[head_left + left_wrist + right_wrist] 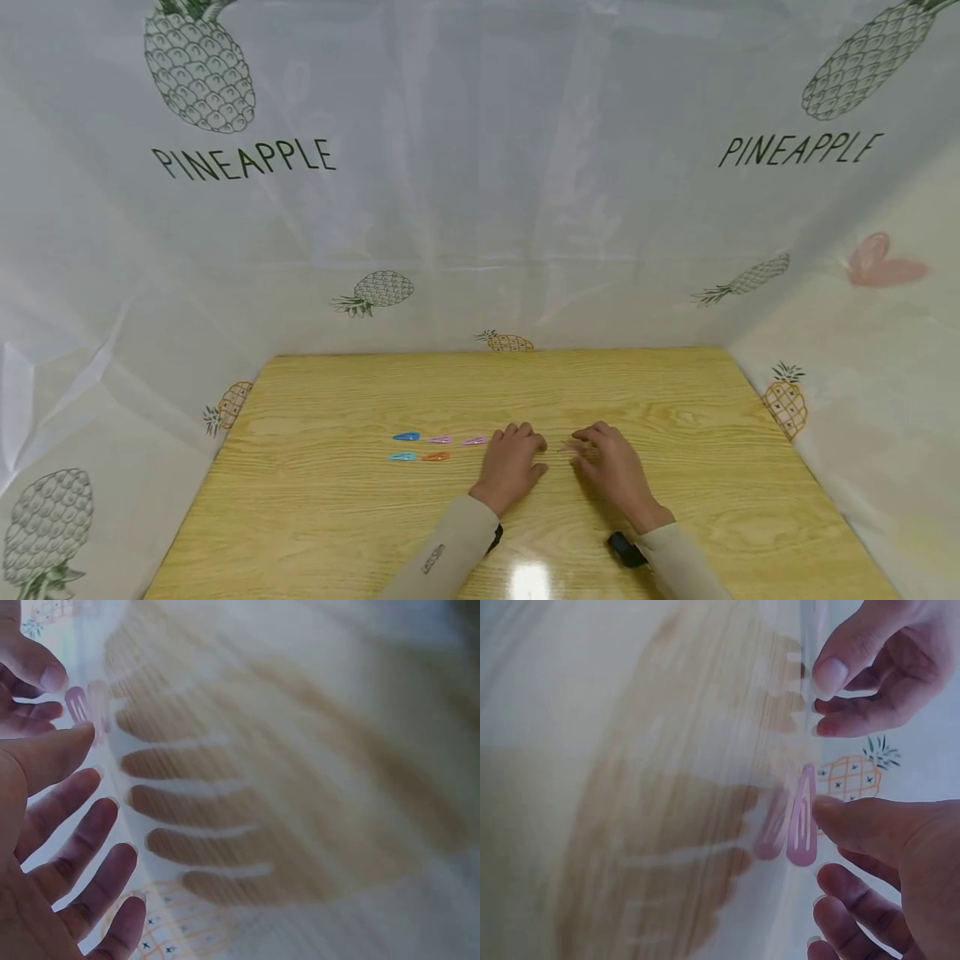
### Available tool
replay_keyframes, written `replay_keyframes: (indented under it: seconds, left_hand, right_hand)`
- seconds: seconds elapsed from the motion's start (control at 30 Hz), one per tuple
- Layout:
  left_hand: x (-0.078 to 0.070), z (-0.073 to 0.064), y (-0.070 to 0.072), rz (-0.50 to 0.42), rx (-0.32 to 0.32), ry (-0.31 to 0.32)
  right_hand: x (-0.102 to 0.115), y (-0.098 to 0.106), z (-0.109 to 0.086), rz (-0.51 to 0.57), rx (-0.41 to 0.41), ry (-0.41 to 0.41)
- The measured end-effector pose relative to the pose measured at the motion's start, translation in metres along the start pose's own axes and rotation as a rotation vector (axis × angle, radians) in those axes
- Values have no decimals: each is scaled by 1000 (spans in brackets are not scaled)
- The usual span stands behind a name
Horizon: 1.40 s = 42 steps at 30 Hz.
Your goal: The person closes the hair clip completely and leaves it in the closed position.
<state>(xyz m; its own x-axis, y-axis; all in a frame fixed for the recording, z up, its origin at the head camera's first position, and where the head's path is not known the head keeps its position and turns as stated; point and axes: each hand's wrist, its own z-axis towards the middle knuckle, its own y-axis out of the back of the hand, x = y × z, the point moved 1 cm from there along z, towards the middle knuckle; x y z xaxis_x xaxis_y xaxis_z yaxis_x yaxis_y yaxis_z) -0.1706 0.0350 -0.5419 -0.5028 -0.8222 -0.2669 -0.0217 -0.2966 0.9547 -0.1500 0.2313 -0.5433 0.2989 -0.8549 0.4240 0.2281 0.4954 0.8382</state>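
A pink snap hair clip lies on the table at my right hand. In the right wrist view, the right thumb tip is right at its edge and the fingertips are spread apart just below. A gap shows between thumb and fingers on either side of the clip. My left hand rests over the table to the left, its fingers loosely bent and nothing held. Left of it lie a blue clip, a pink clip, a lilac clip, a light blue clip and an orange clip.
The wood-grain table is glossy and mirrors the hands. Behind and beside it hangs a white sheet printed with pineapples. Black wrist devices, one of them at the right sleeve, sit close to the tabletop.
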Motion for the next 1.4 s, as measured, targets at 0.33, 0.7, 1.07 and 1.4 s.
replay_keyframes:
  seconds: [0.33, 0.7, 1.07, 1.4]
  left_hand:
    - [-8, 10, 0, 5, 12, 12]
    - [-15, 19, -3, 27, 28, 34]
    - [-16, 15, -1, 52, 27, 1]
    - [-6, -6, 9, 6, -85, -32]
  right_hand:
    - [-4, 1, -1, -18, 55, -54]
    - [-2, -2, 3, 7, 108, -109]
    - [6, -2, 0, 45, 78, -112]
    - [26, 6, -3, 124, 105, -102]
